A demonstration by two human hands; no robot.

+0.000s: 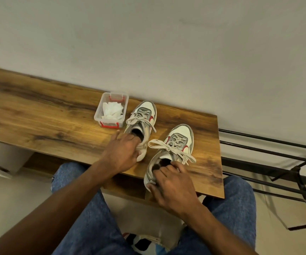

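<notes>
Two white and grey sneakers with red marks and loose laces stand on a wooden bench top (38, 115), toes towards the wall. My left hand (124, 151) grips the heel of the left sneaker (143, 118), fingers reaching into its opening. My right hand (170, 183) grips the heel of the right sneaker (178, 142), thumb on the outside of the heel and fingers curled over the collar into the shoe.
A small clear plastic box (111, 109) with red clips holds crumpled white tissue, just left of the left sneaker. A black metal rack (269, 157) stands right of the bench. The wall runs along the far edge. My knees in blue jeans sit below the bench front.
</notes>
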